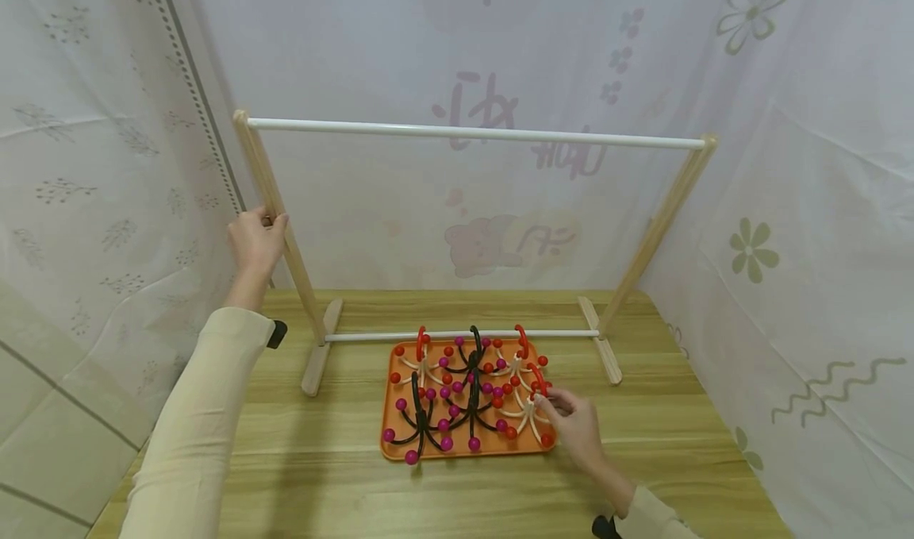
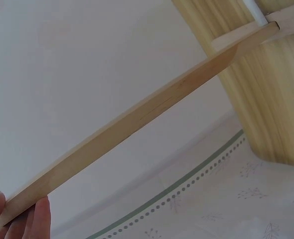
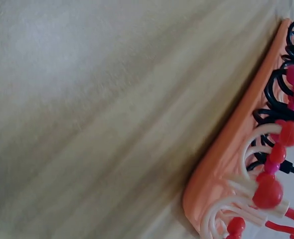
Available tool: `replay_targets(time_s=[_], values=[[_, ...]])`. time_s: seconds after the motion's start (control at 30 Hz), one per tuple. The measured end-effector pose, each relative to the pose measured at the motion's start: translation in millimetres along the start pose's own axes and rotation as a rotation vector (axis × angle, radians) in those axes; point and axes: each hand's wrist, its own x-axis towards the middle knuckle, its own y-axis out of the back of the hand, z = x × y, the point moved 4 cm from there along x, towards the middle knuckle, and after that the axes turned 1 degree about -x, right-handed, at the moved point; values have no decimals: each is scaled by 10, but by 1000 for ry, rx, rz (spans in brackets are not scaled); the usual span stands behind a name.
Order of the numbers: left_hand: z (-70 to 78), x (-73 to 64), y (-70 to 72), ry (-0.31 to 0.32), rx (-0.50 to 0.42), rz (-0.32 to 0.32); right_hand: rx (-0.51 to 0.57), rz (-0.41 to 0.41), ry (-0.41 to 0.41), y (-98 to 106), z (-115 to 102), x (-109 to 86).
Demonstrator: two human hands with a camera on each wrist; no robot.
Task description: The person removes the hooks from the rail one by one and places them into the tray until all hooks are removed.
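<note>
My left hand grips the left wooden post of a standing rack; in the left wrist view its fingers and thumb lie on either side of that post. My right hand pinches a white multi-armed hook hanger with a red hook and red ball tips, at the front right corner of an orange tray. Several such hangers share the tray: white ones with red hooks, and black ones with magenta balls. The right wrist view shows the tray's side and ball tips, the hand mostly out of frame.
The rack's white top bar spans between both posts, with a lower white bar just behind the tray. Its wooden feet stand on the wood-grain table. Patterned curtains hang behind and at both sides.
</note>
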Motion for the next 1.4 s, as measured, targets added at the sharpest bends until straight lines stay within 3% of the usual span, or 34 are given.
replay_targets(time_s=[0.13,0.5,0.8,1.0,1.03,1.13,1.27,1.37,1.4], values=[[5,3,1,-5,0,10,-2,46,-31,-37,-72,-36],[2,-6,4,-4,-4,8,-103,167,48,-121,-157,-89],[0,5,10,-15,2,8,-146,120,39,-102,-172,-47],[-1,8,6,-6,-2,8,-220,84,-5,-47,79,19],[-1,9,7,-5,-3,9,-209,72,22,-32,94,34],[-3,12,8,-2,-1,8,-241,68,71,10,527,123],[-7,11,7,2,3,4,-304,89,119,138,1258,315],[-7,3,3,7,1,-3,-300,106,172,315,1392,496],[-8,-1,2,8,-2,-6,-274,101,179,385,1237,540]])
